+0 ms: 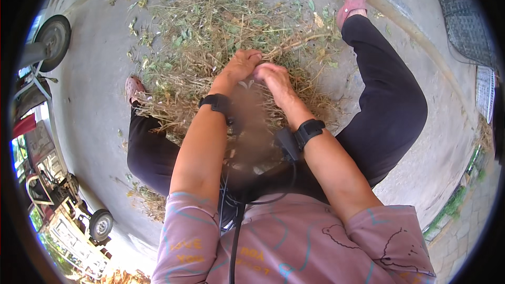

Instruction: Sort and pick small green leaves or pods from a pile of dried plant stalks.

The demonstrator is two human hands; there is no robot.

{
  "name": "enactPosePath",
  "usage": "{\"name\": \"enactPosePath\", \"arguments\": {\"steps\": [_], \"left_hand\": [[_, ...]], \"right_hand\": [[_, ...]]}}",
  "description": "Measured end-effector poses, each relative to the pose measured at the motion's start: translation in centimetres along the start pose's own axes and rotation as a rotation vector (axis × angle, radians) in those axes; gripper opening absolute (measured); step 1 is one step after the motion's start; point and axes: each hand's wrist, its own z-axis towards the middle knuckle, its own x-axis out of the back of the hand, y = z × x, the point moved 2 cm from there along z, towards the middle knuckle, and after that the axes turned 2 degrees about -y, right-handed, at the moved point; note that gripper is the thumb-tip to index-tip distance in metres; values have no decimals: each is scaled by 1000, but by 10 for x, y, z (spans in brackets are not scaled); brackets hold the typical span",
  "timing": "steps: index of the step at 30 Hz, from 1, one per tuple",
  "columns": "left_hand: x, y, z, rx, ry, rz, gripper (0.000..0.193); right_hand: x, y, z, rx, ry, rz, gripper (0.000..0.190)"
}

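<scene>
Between my spread legs lies a heap of dried plant stalks (185,83) with withered leaves. My left hand (241,64) is closed around the near end of a dry brown plant stalk (294,43), which reaches out to the right over the heap. Just beside it, my right hand (273,77) has its fingers curled in close to the left fingertips. Motion blurs those right fingers, so whether they pinch anything is hidden. A small pale curled piece (246,83), perhaps a pod shell, shows below the hands. Black bands with devices circle both wrists.
Loose leaves and stems (221,12) spread over the concrete floor (94,98) ahead. A woven basket (463,23) stands at the far right, near a white slatted crate (484,88). Wheeled vehicles (100,225) stand at the left. Cables (237,225) hang down my front.
</scene>
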Motion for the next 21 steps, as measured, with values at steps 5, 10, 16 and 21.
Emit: {"name": "enactPosePath", "arguments": {"steps": [5, 10, 16, 21], "left_hand": [[9, 9, -21, -177, 172, 8, 33], [11, 23, -39, -235, 173, 4, 27], [8, 18, -48, -336, 371, -1, 22], [-1, 18, -49, -402, 331, 3, 21]], "right_hand": [[0, -10, 3, 72, 224, 124, 18], [-3, -11, 4, 107, 228, 86, 24], [-11, -31, -6, -12, 97, -64, 28], [-2, -10, 6, 38, 207, -18, 30]]}}
